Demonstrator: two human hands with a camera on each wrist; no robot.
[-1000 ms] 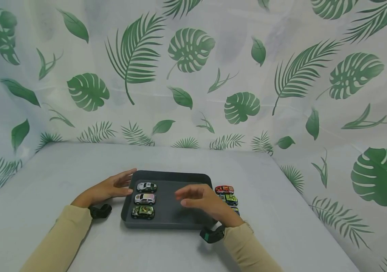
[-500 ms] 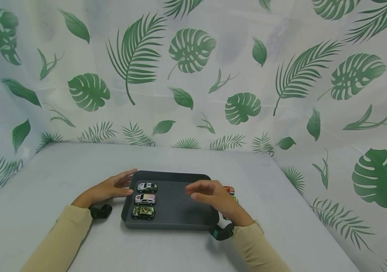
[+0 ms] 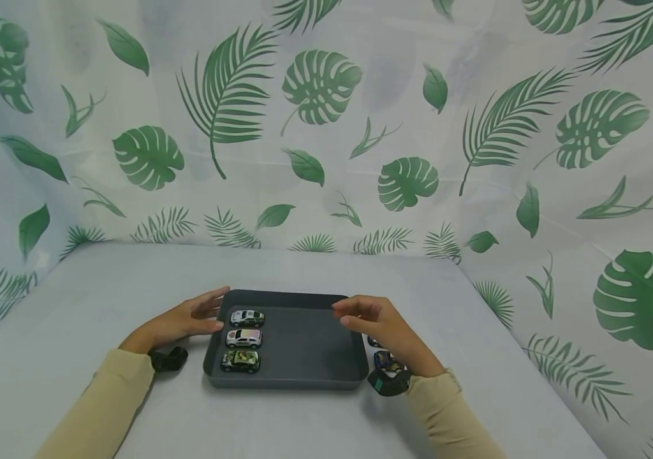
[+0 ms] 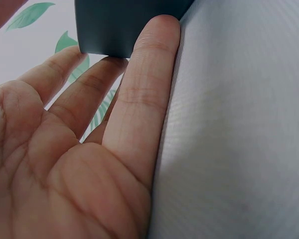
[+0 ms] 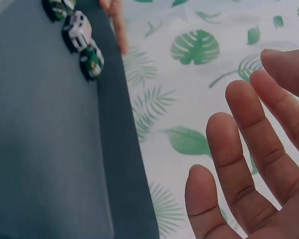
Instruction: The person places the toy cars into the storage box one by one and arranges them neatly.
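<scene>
Your left hand [image 3: 182,321], fingers spread, touches the tray [image 3: 309,344] at left, seemingly steadying it. Three cars [image 3: 243,338] line its left inside, likely for order; more cars [image 3: 386,361] sit right of it, behind your empty, loosely bent right hand [image 3: 385,326].

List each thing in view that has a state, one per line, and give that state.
Tray: flat on table, open side up
White-and-green car: in tray, upright
Pink-patterned car: in tray, upright
Camouflage-green car: in tray, upright
Blue car: outside tray, partly hidden
Another car: outside tray, mostly hidden
Left grip: touching tray
Right grip: relaxed, empty
Backdrop: hanging
</scene>
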